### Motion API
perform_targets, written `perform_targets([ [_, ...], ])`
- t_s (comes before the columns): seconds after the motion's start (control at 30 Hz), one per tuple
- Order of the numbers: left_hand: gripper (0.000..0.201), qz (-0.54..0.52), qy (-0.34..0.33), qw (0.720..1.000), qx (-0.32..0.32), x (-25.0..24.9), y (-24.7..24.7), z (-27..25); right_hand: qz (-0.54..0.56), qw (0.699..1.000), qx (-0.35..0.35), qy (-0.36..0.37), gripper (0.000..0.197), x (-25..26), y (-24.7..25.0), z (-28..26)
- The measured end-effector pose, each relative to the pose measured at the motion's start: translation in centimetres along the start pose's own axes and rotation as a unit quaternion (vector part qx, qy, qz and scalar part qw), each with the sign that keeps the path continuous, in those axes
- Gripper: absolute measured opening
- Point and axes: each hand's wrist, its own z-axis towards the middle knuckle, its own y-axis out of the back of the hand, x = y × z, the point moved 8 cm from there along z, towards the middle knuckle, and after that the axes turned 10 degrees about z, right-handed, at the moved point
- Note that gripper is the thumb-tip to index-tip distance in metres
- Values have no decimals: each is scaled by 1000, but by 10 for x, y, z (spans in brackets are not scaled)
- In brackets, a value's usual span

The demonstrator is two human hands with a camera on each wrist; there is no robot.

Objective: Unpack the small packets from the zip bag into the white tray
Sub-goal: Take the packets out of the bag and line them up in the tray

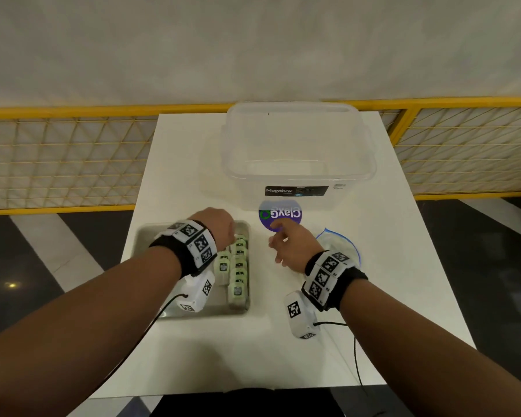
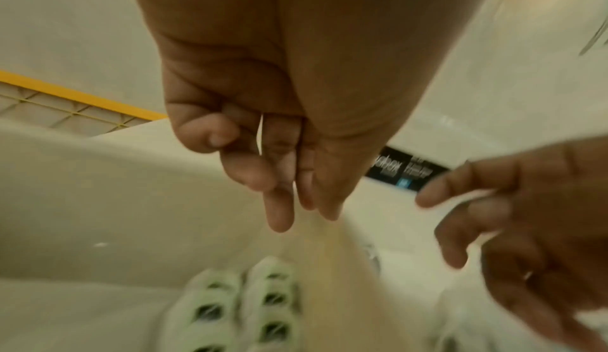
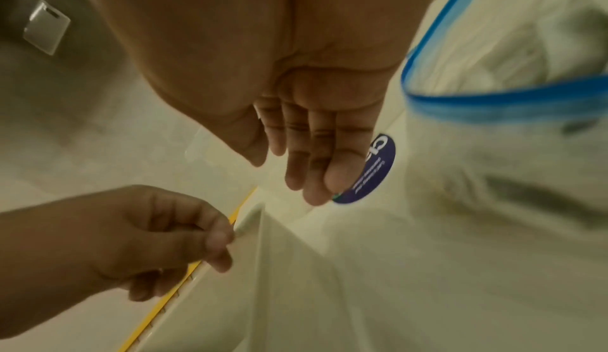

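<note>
Left hand [image 1: 220,224] is held over the tray's [image 1: 151,236] far end, fingers loosely curled, nothing gripped. Right hand [image 1: 289,245] is relaxed, empty, between tray and bag [image 1: 343,245]. Packets [image 1: 238,266] are packed along the tray's right side. Risk: rows knocked askew by the left hand; bag dragged, since unheld.

Between the two hands lies a bare strip of the surface [image 1: 262,284], wide enough to pass through. Beyond both hands the clear box [image 1: 298,152] blocks the far side, with a round sticker [image 1: 286,212] flat before it. Under the left hand [image 1: 220,225], packets [image 1: 238,272] fill the tray's [image 1: 151,236] right part. The zip bag [image 1: 343,245] lies behind the right hand [image 1: 292,248].
</note>
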Motion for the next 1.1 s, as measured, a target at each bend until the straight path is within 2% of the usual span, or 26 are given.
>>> perform_targets([
  [0.1, 19, -83, -29, 994, -66, -37, 45, -21, -33, 997, -55, 31, 17, -5, 45, -8],
  [0.2, 13, -182, -75, 974, -111, -92, 69, -29, -95, 989, -104, 39, 13, -13, 90, -19],
  [0.27, 15, -213, -104, 967, -98, -131, 66, -24, -166, 980, -107, 13, 13, -29, 113, -24],
  [0.33, 16, -220, -126, 965, -70, -168, 54, -15, -245, 963, -100, -40, 22, -51, 130, -29],
  [0.47, 20, -200, -124, 971, -28, -215, 22, 1, -273, 956, -33, -104, 47, -88, 135, -37],
  [0.57, 28, -184, -87, 979, -2, -226, -8, 14, -245, 964, 13, -102, 59, -104, 129, -37],
  [0.73, 32, -199, -5, 980, -14, -214, -30, 26, -181, 982, 12, -50, 52, -112, 125, -35],
  [0.93, 10, -230, 31, 971, -52, -215, -25, 27, -137, 990, 35, -10, 53, -107, 128, -33],
  [1.1, 11, -210, 33, 974, -79, -212, -19, 24, -127, 991, 53, 4, 51, -105, 132, -31],
])
